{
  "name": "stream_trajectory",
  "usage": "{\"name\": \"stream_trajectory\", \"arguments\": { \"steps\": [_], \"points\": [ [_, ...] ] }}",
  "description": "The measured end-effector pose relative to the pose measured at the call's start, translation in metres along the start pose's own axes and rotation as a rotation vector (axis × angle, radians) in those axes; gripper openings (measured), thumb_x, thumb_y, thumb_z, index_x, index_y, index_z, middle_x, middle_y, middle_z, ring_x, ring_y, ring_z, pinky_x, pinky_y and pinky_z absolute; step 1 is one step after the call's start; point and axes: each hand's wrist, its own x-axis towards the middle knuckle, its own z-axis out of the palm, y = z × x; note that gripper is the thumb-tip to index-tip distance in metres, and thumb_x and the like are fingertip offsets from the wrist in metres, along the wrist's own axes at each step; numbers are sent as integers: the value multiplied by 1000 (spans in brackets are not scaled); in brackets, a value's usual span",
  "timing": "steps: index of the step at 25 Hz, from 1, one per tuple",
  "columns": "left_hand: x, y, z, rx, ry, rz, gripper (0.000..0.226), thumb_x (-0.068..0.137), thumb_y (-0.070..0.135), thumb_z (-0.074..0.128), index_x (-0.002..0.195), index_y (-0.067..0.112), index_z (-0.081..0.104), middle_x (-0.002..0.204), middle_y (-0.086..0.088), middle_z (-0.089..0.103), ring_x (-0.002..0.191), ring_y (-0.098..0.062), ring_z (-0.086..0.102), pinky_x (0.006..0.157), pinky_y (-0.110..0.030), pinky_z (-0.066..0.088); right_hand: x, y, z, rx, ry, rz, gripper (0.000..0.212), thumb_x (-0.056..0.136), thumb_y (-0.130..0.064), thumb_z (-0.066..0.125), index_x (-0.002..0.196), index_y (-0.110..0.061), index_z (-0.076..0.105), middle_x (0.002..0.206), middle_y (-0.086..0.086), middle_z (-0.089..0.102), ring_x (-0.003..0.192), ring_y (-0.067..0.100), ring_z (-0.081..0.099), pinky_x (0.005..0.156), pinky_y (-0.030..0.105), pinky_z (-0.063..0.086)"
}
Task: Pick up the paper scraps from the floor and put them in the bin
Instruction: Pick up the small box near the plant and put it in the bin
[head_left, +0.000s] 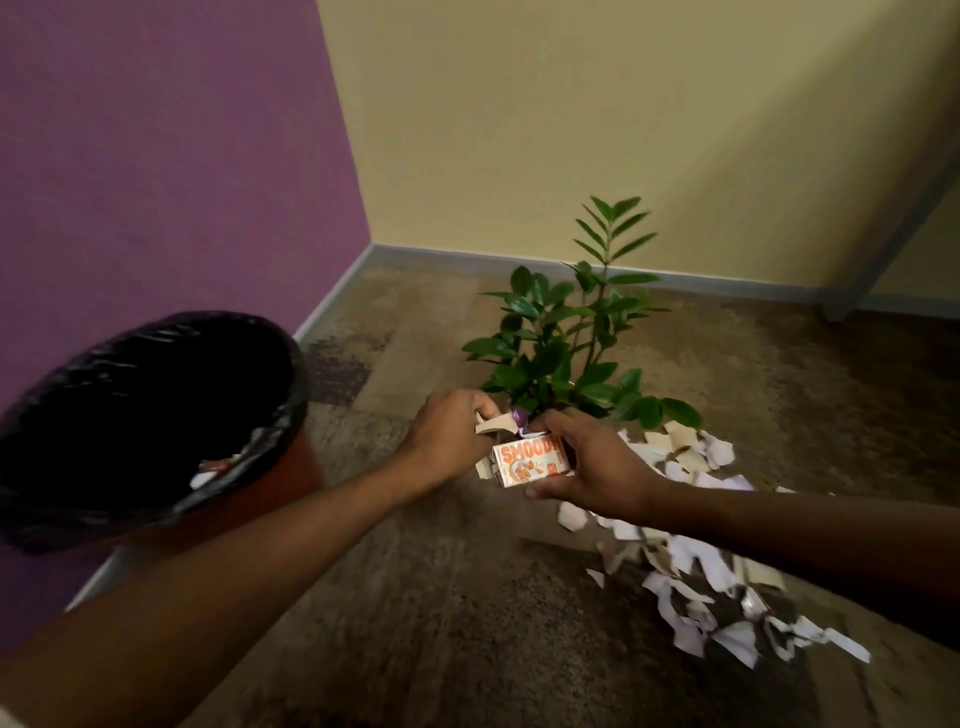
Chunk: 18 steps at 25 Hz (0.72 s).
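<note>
A bin (156, 415) lined with a black bag stands at the left, by the purple wall; a few pale scraps lie inside near its rim. My left hand (447, 436) is closed on a bunch of beige paper scraps (493, 423). My right hand (592, 462) grips a small orange-and-white carton (530, 460) lettered "SMOOD". Both hands meet above the floor, in front of a plant. A trail of white and beige paper scraps (696, 566) lies on the floor to the right, partly hidden under my right forearm.
A leafy green potted plant (566, 343) stands just behind my hands, its pot hidden. The floor is brown patterned carpet (441, 597). A purple wall is at the left and a yellow wall at the back. A grey post (872, 260) leans at the far right.
</note>
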Motion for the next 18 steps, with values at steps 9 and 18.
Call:
{"name": "stream_trajectory", "arguments": {
  "steps": [9,18],
  "points": [
    [10,-48,-193,208,178,-43,15,75,14,79,88,18,74,84,0,72,76,-13,64,69,-23,46,141,-140,7,133,100,-257,61,63,-43,86,113,-25,57,100,-4,65,85,13,59,68,29,46],
    [-14,-140,-274,346,139,-408,17,76,20,79,90,13,73,83,-7,72,67,-16,63,63,-23,44,220,-227,68,40,17,-274,69,63,-26,85,123,-19,51,112,12,61,100,28,59,76,27,42]
  ]
}}
